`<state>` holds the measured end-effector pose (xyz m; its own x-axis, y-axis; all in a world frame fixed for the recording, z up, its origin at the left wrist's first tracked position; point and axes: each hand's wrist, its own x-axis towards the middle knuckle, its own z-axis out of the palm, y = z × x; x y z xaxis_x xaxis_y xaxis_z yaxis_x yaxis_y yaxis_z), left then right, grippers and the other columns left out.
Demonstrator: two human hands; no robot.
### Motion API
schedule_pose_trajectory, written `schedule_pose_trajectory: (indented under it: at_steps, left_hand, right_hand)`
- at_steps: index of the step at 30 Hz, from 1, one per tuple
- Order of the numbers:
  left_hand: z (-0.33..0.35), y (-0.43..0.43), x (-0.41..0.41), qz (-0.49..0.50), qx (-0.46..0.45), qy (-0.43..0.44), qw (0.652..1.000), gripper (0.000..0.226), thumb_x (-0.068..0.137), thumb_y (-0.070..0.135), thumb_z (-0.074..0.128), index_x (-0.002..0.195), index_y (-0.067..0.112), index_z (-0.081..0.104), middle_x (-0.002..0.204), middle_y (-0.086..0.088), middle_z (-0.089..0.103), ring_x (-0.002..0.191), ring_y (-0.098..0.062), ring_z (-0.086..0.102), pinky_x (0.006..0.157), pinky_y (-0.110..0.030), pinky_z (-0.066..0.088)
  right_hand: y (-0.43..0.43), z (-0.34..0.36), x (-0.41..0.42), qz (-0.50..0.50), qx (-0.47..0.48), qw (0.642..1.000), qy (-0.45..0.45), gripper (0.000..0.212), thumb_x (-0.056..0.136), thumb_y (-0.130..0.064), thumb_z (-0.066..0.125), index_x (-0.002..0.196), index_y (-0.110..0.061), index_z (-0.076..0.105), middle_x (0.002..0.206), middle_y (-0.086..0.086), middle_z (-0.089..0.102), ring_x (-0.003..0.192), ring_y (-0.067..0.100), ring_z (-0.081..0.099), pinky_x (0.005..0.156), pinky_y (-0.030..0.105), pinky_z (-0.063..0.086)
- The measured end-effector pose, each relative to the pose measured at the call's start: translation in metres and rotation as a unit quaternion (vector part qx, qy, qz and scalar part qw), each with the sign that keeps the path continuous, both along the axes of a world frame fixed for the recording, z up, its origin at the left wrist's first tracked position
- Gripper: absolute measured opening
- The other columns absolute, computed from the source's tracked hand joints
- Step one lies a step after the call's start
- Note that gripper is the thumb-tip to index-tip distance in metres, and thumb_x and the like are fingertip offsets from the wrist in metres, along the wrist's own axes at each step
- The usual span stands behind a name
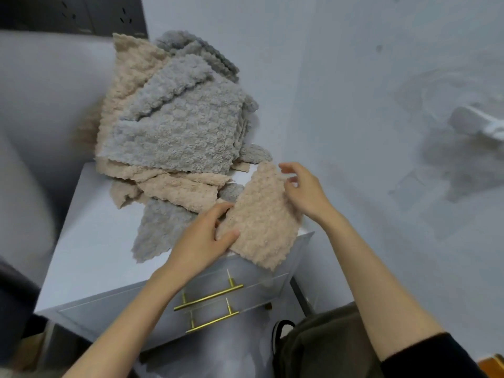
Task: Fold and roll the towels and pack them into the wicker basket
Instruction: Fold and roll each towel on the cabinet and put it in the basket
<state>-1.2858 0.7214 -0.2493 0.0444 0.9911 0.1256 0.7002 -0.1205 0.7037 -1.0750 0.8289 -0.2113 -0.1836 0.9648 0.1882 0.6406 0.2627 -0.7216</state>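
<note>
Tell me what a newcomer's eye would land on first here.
First, the heap of beige and grey towels at the back of the white cabinet. Next, the beige towel at the front right corner, one edge pinched by the left hand, the right hand at the other. Below, brass drawer handles glint.

Rear of cabinet top (90, 241) blocked by towel pile (169, 126); front-L corner free.

Nubby fleece beige towel (261, 214), fluffy grey towels (177, 132); smooth matt white cabinet (92, 241), shiny brass handles (208, 297).
</note>
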Motion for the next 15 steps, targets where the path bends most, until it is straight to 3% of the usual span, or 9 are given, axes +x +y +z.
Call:
schedule_pose_trajectory:
  at_steps: [3,6,8,12,15]
  left_hand:
    - [0.0,-0.004,-0.007,-0.032,0.018,0.02,0.999,0.041,0.088,0.045,0.06,0.128,0.04,0.052,0.113,0.006,0.046,0.096,-0.009,0.051,0.084,-0.023,0.043]
    - [-0.003,-0.007,-0.016,-0.078,0.061,0.106,0.989,0.034,0.09,0.045,0.055,0.123,0.038,0.06,0.131,0.005,0.045,0.123,-0.014,0.037,0.099,-0.027,0.034]
    - [-0.005,-0.01,-0.02,-0.106,0.071,0.157,0.979,0.041,0.091,0.055,0.045,0.126,0.039,0.059,0.142,0.007,0.043,0.131,-0.017,0.032,0.105,-0.034,0.032]
    - [-0.017,-0.011,-0.028,-0.132,0.073,0.238,0.96,0.07,0.082,0.075,0.02,0.136,0.04,0.048,0.15,0.011,0.036,0.142,-0.019,0.024,0.11,-0.045,0.033]
    - [-0.025,-0.01,-0.034,-0.139,0.077,0.243,0.957,0.073,0.083,0.078,0.015,0.14,0.04,0.043,0.15,0.011,0.037,0.142,-0.019,0.025,0.107,-0.049,0.036]
  right_hand:
    - [-0.036,0.002,0.002,0.036,0.007,0.999,-0.037,0.027,0.089,-0.004,0.048,0.111,-0.017,0.056,0.113,0.001,0.057,0.094,0.012,0.053,0.084,0.023,0.042]
    - [-0.073,-0.002,-0.002,0.101,0.016,0.989,-0.109,0.026,0.082,-0.005,0.052,0.104,-0.018,0.051,0.105,-0.003,0.051,0.097,0.012,0.046,0.08,0.022,0.035]
    - [-0.093,-0.012,-0.008,0.13,0.045,0.972,-0.191,0.026,0.079,-0.013,0.056,0.104,-0.019,0.048,0.103,-0.005,0.046,0.097,0.014,0.041,0.079,0.026,0.034]
    - [-0.112,-0.045,-0.022,0.128,0.135,0.918,-0.349,0.05,0.069,-0.043,0.068,0.105,-0.014,0.048,0.111,0.003,0.048,0.1,0.023,0.043,0.086,0.036,0.041]
    - [-0.107,-0.064,-0.027,0.092,0.178,0.891,-0.407,0.059,0.059,-0.036,0.08,0.103,-0.009,0.053,0.108,0.01,0.055,0.095,0.028,0.053,0.08,0.038,0.047]
